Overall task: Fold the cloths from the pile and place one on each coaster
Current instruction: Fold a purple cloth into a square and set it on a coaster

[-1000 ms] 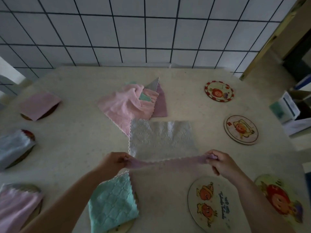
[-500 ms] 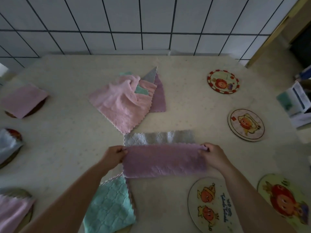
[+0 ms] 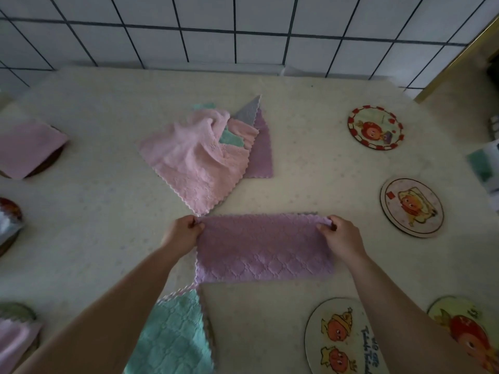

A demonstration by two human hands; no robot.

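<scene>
A purple cloth point(image 3: 263, 249) lies folded in half on the table, a long rectangle in front of me. My left hand point(image 3: 182, 233) pinches its far left corner and my right hand point(image 3: 340, 237) pinches its far right corner. Beyond it sits the pile of cloths point(image 3: 208, 155), pink on top with green, grey and purple beneath. Bare picture coasters lie at the right: far point(image 3: 376, 127), middle point(image 3: 411, 207), near point(image 3: 340, 338) and near right corner point(image 3: 464, 333). A folded green cloth point(image 3: 172, 338) covers a coaster by my left forearm.
At the left, a folded pink cloth point(image 3: 28, 149) rests on a coaster, a pale cloth point(image 3: 5, 225) on another, and a pink one point(image 3: 13, 344) at the near left. A tiled wall point(image 3: 243, 28) bounds the table's far edge. Boxes point(image 3: 486, 168) stand off the right side.
Both hands carried the cloth's near edge up and away over the grey side, then laid it on the far edge. The cloth now lies folded in half, purple side up.
</scene>
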